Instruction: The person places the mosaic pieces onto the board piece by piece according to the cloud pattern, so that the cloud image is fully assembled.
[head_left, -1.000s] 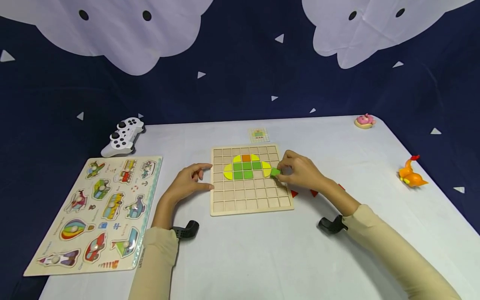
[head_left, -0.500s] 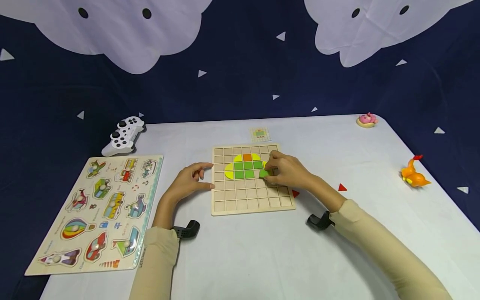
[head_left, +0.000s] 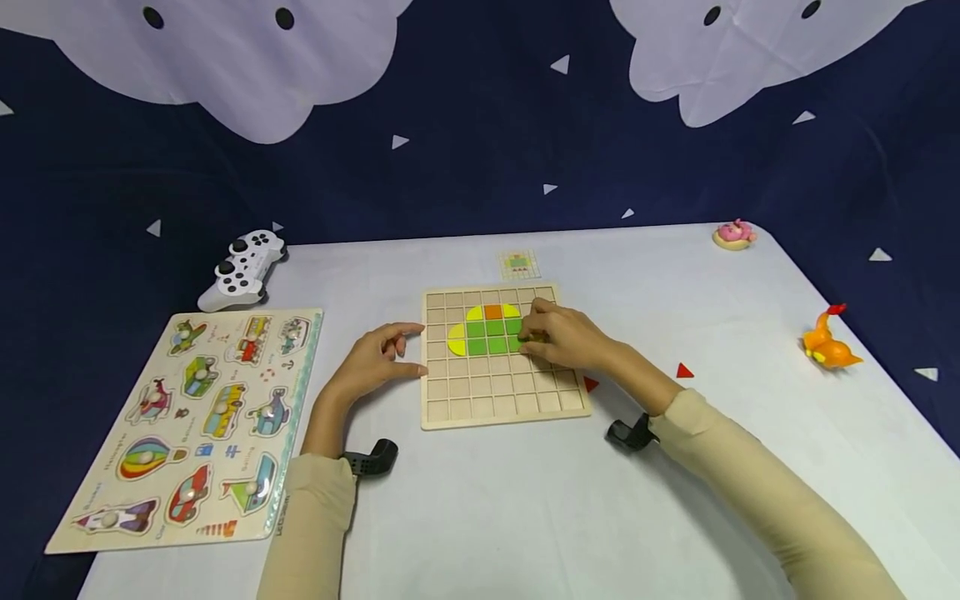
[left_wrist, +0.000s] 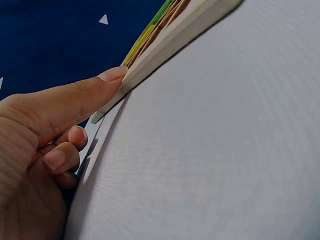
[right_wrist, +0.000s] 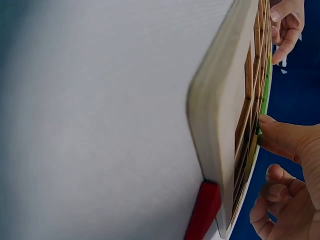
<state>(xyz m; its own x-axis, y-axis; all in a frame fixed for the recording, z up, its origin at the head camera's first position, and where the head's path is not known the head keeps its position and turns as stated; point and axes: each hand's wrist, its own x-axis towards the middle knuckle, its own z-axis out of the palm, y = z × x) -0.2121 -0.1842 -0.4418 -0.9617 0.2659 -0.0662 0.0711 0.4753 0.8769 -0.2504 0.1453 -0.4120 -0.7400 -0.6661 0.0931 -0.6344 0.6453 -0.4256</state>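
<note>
A wooden grid board [head_left: 487, 407] lies on the white table, bearing green square tiles [head_left: 487, 336], yellow rounded tiles [head_left: 457, 339] and one orange tile [head_left: 492, 312]. My right hand [head_left: 564, 335] is over the board's right part. Its thumb and fingers pinch a green square tile [head_left: 514, 342] at a cell on the right end of the lower green row. The hand hides the yellow tile there. At the board's left edge, my left hand [head_left: 375, 360] touches the rim with thumb and index finger; its thumb [left_wrist: 107, 82] shows against that edge.
A small pattern card [head_left: 519, 264] lies behind the board. Red triangle tiles [head_left: 685, 371] are to the right. A vehicle puzzle board [head_left: 202, 433] and a white game controller [head_left: 243, 271] are left; an orange toy [head_left: 827, 343] and a pink toy [head_left: 734, 235] stand right.
My right hand has moved left with the green square tile, from the board's right edge to a cell beside the other green tiles. The left hand stays at the rim.
</note>
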